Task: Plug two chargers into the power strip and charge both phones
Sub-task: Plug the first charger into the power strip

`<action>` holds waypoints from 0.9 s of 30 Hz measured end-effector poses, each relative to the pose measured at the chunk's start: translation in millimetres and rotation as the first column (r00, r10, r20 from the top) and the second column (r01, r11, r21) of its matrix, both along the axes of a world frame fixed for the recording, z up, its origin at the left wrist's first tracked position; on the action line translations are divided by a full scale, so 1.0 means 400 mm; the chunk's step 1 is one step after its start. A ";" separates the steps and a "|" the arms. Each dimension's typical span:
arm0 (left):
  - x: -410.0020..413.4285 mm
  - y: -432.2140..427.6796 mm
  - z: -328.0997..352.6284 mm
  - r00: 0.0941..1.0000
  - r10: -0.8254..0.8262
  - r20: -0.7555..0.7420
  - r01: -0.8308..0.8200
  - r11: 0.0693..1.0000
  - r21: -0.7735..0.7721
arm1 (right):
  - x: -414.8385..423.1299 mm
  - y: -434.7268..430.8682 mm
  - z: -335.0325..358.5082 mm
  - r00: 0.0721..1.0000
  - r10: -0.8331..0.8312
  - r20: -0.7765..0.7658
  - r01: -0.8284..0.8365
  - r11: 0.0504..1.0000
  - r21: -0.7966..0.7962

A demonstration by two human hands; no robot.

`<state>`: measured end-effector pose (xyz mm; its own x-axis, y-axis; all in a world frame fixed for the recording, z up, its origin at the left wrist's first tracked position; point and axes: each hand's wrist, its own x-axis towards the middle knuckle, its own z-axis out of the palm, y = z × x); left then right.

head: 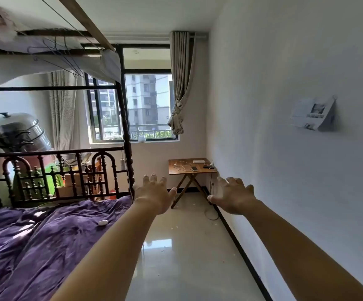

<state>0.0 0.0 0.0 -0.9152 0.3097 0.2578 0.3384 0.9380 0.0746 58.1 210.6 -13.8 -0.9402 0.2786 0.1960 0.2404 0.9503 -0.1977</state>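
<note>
A small wooden folding table (172,170) stands in the far right corner under the window. On it lie a white power strip (198,161), white charger cables (181,166) in a loose tangle, one phone (194,168) face up and a dark phone (207,166) near the wall. My left hand (154,195) and my right hand (232,195) are stretched forward at arm's length, palms down, fingers spread, holding nothing. Both hands are well short of the table.
A bed with a purple blanket (35,235) and a dark carved footboard (57,174) fills the left side; a small white object (103,222) lies on the blanket. A glossy tiled floor (187,246) runs between the bed and the white right wall toward the table. A cable (210,213) trails on the floor by the wall.
</note>
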 end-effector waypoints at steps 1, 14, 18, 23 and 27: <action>-0.027 0.021 -0.005 1.000 0.004 0.011 -0.004 1.000 -0.012 | -0.026 0.014 -0.002 1.000 -0.002 -0.002 0.002 1.000 0.010; -0.497 0.298 -0.018 0.999 -0.013 0.053 0.014 1.000 -0.006 | -0.497 0.259 -0.016 0.999 0.002 0.047 -0.008 0.993 0.119; -0.695 0.366 -0.027 0.997 -0.010 0.071 0.011 1.000 -0.011 | -0.700 0.327 -0.039 0.999 -0.004 0.052 -0.002 0.994 0.112; -0.979 0.461 -0.029 0.996 -0.040 0.082 0.041 0.999 -0.016 | -0.982 0.410 -0.050 0.998 -0.023 0.066 0.015 0.994 0.113; -1.205 0.544 -0.008 0.995 -0.077 0.067 0.077 0.997 -0.010 | -1.192 0.482 -0.030 0.997 -0.050 0.061 0.042 0.992 0.121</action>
